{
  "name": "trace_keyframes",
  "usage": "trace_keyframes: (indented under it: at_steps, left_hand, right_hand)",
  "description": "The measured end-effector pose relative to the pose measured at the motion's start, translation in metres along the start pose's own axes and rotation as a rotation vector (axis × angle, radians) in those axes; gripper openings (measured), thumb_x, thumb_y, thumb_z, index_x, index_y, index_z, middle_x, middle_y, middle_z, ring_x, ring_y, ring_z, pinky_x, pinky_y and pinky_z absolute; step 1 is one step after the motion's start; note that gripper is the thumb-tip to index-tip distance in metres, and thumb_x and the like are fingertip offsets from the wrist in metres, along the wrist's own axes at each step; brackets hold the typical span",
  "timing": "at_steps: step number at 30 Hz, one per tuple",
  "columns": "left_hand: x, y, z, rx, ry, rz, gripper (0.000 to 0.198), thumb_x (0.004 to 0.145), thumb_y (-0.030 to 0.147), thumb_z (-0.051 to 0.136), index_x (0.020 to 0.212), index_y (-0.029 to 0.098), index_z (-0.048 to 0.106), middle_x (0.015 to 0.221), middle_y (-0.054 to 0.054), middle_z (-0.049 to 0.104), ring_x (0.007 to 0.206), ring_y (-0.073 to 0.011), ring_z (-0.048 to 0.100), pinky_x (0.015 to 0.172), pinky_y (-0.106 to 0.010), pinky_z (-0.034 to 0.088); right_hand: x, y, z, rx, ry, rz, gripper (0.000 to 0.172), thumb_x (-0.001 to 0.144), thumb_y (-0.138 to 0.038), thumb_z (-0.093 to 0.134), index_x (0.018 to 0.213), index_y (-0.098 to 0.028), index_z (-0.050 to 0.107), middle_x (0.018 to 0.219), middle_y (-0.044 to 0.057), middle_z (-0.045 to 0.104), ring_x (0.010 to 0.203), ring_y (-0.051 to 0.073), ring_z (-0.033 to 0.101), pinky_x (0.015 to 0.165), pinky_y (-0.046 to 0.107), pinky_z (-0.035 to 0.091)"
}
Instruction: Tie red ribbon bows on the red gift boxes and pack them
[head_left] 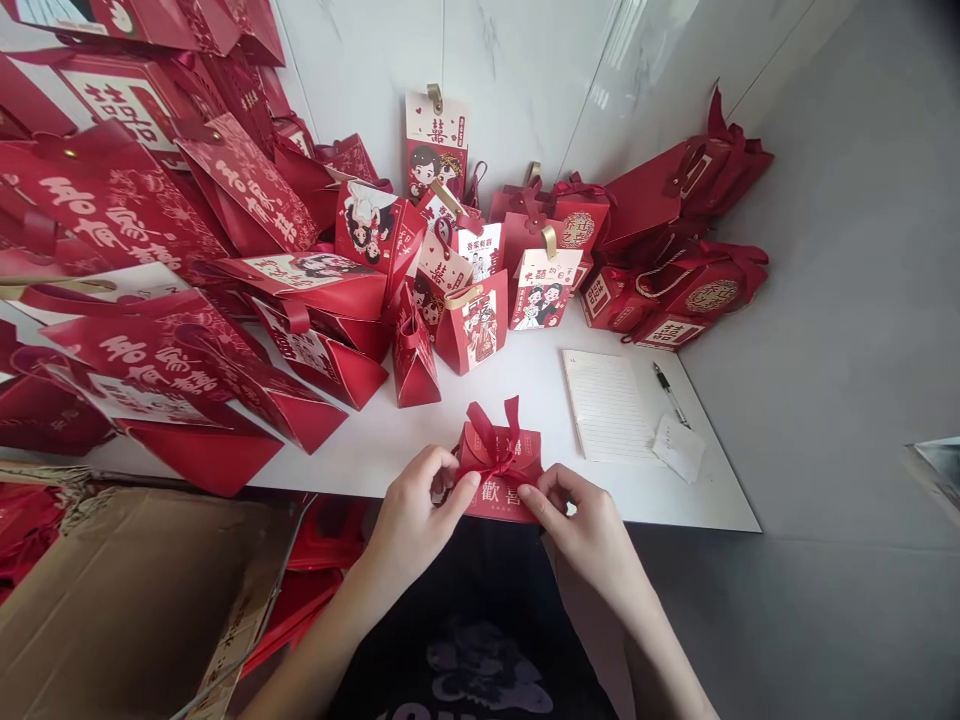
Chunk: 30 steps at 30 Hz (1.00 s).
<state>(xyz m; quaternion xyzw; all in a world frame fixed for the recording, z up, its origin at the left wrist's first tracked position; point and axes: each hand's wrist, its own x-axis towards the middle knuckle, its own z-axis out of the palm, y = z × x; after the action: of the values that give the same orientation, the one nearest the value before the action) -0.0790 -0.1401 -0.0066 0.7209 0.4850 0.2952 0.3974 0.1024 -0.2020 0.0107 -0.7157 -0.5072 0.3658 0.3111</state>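
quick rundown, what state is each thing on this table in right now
small red box: closed, ribbon tied in a bow, held at the table edge
left hand: pinching the box's left side
right hand: pinching its right side
notepad: lying flat, lined page up
pen: lying beside the notepad
cardboard carton: open
red gift bags: piled, tipped over
cartoon gift boxes: upright, closed

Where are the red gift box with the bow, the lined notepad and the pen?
red gift box [499, 499]: head view, front face below the bow.
lined notepad [606, 405]: head view, middle of the page.
pen [670, 394]: head view, middle of its barrel.
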Motion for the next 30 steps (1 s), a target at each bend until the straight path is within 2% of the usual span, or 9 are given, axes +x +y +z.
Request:
trace_keyframes:
  at_steps: [6,10,16,20,24,27,28,30]
  left_hand:
    - [0.009,-0.002,0.002,-0.283,-0.139,-0.11,0.033,0.087,0.041,0.043,0.063,0.019,0.036,0.058,0.005,0.032,0.052,-0.0084,0.032,0.048,-0.02,0.03]
    - [0.012,-0.009,0.003,-0.367,-0.184,-0.114,0.034,0.086,0.043,0.044,0.063,0.018,0.035,0.059,0.005,0.031,0.054,-0.0083,0.031,0.049,-0.02,0.03]
    - [0.014,-0.016,0.003,-0.396,-0.225,-0.125,0.033,0.086,0.042,0.043,0.065,0.019,0.035,0.061,0.005,0.031,0.055,-0.0086,0.031,0.05,-0.02,0.03]
    - [0.014,-0.016,0.005,-0.369,-0.209,-0.113,0.033,0.087,0.043,0.042,0.065,0.019,0.035,0.061,0.005,0.031,0.055,-0.0088,0.031,0.05,-0.02,0.029]
    - [0.013,-0.018,0.009,-0.35,-0.174,-0.095,0.034,0.087,0.044,0.038,0.064,0.019,0.031,0.06,0.005,0.029,0.055,-0.0089,0.03,0.05,-0.021,0.029]
    - [0.013,-0.017,0.008,-0.326,-0.164,-0.095,0.035,0.088,0.044,0.038,0.064,0.019,0.031,0.06,0.005,0.028,0.054,-0.009,0.03,0.05,-0.021,0.03]
    - [0.013,-0.016,0.007,-0.3,-0.162,-0.089,0.034,0.087,0.044,0.039,0.065,0.019,0.032,0.06,0.005,0.029,0.054,-0.009,0.03,0.05,-0.021,0.03]
    - [0.014,-0.013,0.003,-0.225,-0.133,-0.045,0.028,0.086,0.04,0.043,0.069,0.019,0.038,0.063,0.004,0.035,0.055,-0.0093,0.035,0.052,-0.021,0.034]
  right_hand:
    - [0.011,0.009,0.002,0.389,-0.1,0.053,0.043,0.077,-0.057,0.055,0.062,-0.019,0.043,0.058,-0.003,0.039,0.055,0.011,0.034,0.052,0.024,0.028]
    - [0.015,0.014,0.003,0.645,-0.139,0.099,0.043,0.074,-0.055,0.061,0.061,-0.02,0.039,0.057,-0.004,0.037,0.052,0.009,0.029,0.051,0.023,0.026]
    - [0.021,0.028,0.006,0.834,-0.185,0.113,0.043,0.073,-0.049,0.065,0.06,-0.02,0.036,0.054,-0.006,0.029,0.051,0.009,0.023,0.05,0.023,0.021]
    - [0.025,0.037,0.01,0.871,-0.203,0.113,0.045,0.072,-0.051,0.064,0.059,-0.021,0.034,0.051,-0.007,0.028,0.049,0.009,0.023,0.049,0.024,0.021]
    - [0.028,0.045,0.016,0.875,-0.182,0.109,0.05,0.064,-0.058,0.067,0.06,-0.022,0.032,0.048,-0.007,0.028,0.046,0.009,0.022,0.047,0.024,0.022]
    - [0.031,0.047,0.011,0.819,-0.204,0.06,0.049,0.066,-0.061,0.064,0.06,-0.022,0.034,0.049,-0.006,0.031,0.046,0.01,0.028,0.048,0.025,0.027]
    - [0.031,0.045,0.008,0.772,-0.173,0.021,0.047,0.069,-0.061,0.061,0.061,-0.022,0.036,0.051,-0.005,0.034,0.048,0.011,0.032,0.049,0.025,0.029]
    - [0.032,0.035,-0.003,0.628,-0.019,-0.077,0.04,0.075,-0.059,0.057,0.067,-0.022,0.043,0.058,-0.003,0.039,0.055,0.013,0.039,0.054,0.027,0.034]
